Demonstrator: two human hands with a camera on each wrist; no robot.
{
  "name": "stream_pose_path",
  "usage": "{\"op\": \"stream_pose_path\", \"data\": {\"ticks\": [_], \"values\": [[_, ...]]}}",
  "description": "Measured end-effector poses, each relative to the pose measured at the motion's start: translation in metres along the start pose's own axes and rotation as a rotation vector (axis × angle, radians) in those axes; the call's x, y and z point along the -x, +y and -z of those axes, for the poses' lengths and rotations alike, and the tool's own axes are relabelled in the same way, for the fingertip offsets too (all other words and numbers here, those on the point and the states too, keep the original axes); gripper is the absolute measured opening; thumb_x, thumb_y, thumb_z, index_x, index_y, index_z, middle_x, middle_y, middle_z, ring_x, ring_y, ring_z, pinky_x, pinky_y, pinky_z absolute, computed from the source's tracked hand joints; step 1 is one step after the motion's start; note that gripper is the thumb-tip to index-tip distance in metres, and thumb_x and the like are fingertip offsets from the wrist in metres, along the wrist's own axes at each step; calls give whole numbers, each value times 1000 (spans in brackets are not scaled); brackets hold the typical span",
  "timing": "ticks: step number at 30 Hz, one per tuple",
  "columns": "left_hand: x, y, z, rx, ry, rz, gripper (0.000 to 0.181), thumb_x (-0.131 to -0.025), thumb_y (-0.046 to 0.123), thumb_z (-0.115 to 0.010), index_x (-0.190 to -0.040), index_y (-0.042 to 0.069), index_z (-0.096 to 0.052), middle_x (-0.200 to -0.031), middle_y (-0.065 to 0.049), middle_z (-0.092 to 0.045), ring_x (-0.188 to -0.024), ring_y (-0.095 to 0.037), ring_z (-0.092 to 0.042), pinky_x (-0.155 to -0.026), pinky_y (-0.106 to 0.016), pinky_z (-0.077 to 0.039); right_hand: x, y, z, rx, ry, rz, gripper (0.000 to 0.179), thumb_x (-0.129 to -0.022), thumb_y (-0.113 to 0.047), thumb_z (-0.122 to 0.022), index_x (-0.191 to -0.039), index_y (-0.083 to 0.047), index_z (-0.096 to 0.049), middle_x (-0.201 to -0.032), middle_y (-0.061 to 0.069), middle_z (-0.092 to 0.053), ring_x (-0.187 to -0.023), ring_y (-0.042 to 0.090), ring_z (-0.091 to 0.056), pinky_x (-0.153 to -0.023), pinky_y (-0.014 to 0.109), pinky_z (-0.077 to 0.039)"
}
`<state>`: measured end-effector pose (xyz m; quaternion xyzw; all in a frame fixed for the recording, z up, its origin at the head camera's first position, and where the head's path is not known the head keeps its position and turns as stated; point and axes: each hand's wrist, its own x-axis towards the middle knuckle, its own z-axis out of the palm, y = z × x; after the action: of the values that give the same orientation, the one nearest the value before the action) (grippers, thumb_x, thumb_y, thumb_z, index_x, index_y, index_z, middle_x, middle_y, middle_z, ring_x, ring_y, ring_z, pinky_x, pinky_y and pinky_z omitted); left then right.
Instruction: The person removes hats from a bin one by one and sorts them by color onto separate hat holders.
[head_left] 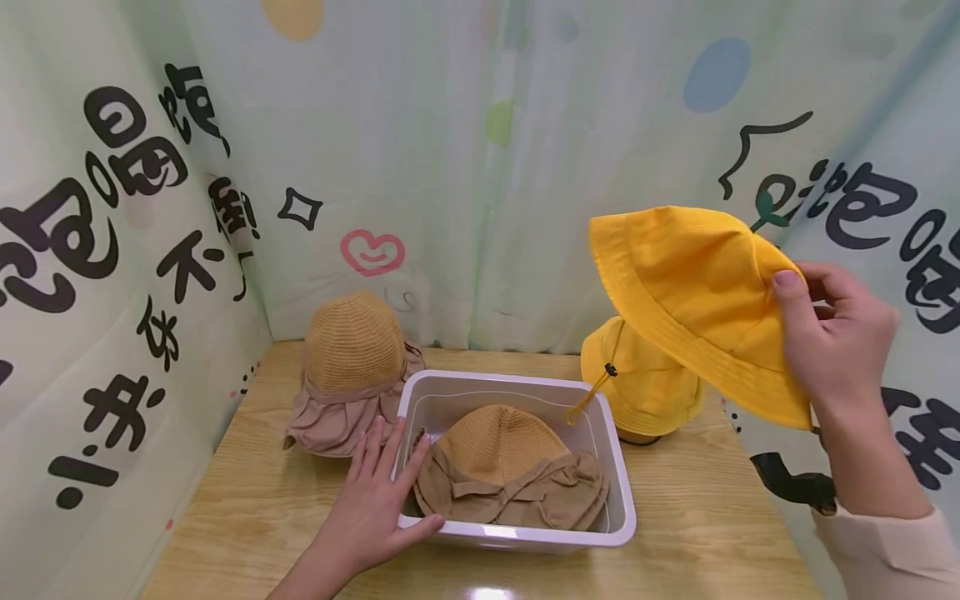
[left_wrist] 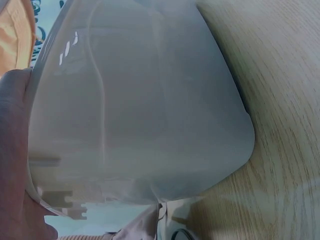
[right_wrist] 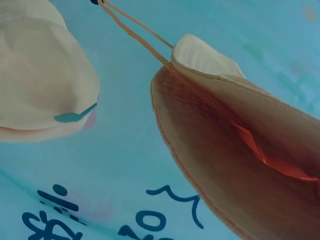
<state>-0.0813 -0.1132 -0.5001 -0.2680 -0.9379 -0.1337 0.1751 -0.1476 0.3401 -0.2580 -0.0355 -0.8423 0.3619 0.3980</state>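
Note:
My right hand (head_left: 840, 333) pinches a yellow bucket hat (head_left: 690, 287) with a green sprout on its crown, held up in the air at the right. In the right wrist view, the underside of its brim (right_wrist: 200, 160) and its cord (right_wrist: 150, 47) show. My left hand (head_left: 367, 504) rests with spread fingers on the near left corner of a white plastic bin (head_left: 517, 535); the left wrist view shows the bin's wall (left_wrist: 135, 110) close up. Inside the bin lies a straw-and-brown-cloth sun hat (head_left: 502, 450).
Left of the bin, another straw hat with a pinkish-brown cloth brim (head_left: 356, 350) stands on the wooden table (head_left: 697, 517). A second yellow hat (head_left: 645, 383) stands behind the bin's right side, its toggle cord reaching over the rim. Printed curtains (head_left: 450, 167) enclose the table.

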Motion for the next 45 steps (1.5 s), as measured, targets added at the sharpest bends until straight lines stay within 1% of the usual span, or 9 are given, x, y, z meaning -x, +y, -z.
{"op": "stream_pose_path", "data": {"ticks": [9, 15, 20, 24, 27, 28, 35, 41, 45], "values": [[-1, -1, -2, 8, 18, -6, 95, -88, 82, -35, -158, 17, -32, -161, -27, -23, -148, -51, -13, -121, -47, 13, -12, -5, 11, 99, 76, -23, 35, -100, -30, -60, -122, -4, -69, -92, -30, -52, -79, -8, -50, -73, 4, -41], [-1, -2, -3, 9, 18, -3, 95, -88, 82, -36, -159, 19, -29, -161, -26, -23, -149, -50, -12, -121, -46, 13, -15, -1, 23, 130, 93, -93, 31, -102, -31, -56, -125, -14, -67, -95, -30, -46, -79, -8, -45, -75, 4, -38], [-1, -2, -4, 4, 18, -7, 95, -87, 82, -37, -157, 17, -34, -161, -26, -24, -149, -50, -13, -122, -47, 12, -15, 7, 31, 141, 66, -215, 37, -103, -36, -51, -136, -20, -59, -100, -29, -43, -82, -8, -44, -74, 2, -37], [0, -2, -4, 7, 12, 0, 95, -87, 82, -37, -156, 17, -36, -161, -26, -23, -149, -50, -14, -120, -60, -7, -16, 11, 36, 132, 58, -328, 39, -102, -41, -50, -138, -28, -56, -103, -28, -43, -81, -7, -45, -72, 1, -36], [0, -1, -4, 8, 8, 4, 95, -87, 83, -36, -157, 18, -35, -161, -25, -23, -149, -50, -14, -113, -66, -21, -16, 13, 38, 135, 77, -339, 39, -102, -42, -50, -138, -29, -56, -100, -28, -44, -80, -8, -45, -71, 1, -36], [0, -1, -4, 6, 10, 2, 95, -87, 83, -35, -157, 18, -35, -161, -26, -23, -148, -50, -14, -112, -66, -23, -15, 14, 38, 136, 85, -337, 39, -102, -42, -50, -137, -28, -57, -99, -28, -43, -80, -8, -44, -71, 1, -35], [0, -1, -4, 11, 45, -8, 94, -88, 83, -32, -154, 16, -39, -160, -26, -26, -149, -49, -15, -115, -63, -20, -15, 17, 41, 147, 111, -313, 38, -102, -41, -49, -137, -27, -57, -96, -29, -41, -79, -10, -42, -72, 0, -34], [0, -1, -4, 21, 44, -2, 95, -88, 83, -30, -155, 16, -39, -160, -26, -26, -149, -49, -15, -113, -65, -22, -12, 19, 40, 104, 85, -362, 38, -101, -43, -51, -135, -29, -58, -96, -27, -44, -77, -7, -44, -69, 0, -35], [0, -1, -4, 19, 31, 0, 94, -88, 82, -34, -156, 17, -37, -160, -26, -25, -149, -49, -15, -112, -66, -22, -8, 30, 30, 148, 70, -250, 38, -102, -38, -53, -134, -20, -62, -95, -29, -44, -78, -8, -43, -72, 3, -36]]}}
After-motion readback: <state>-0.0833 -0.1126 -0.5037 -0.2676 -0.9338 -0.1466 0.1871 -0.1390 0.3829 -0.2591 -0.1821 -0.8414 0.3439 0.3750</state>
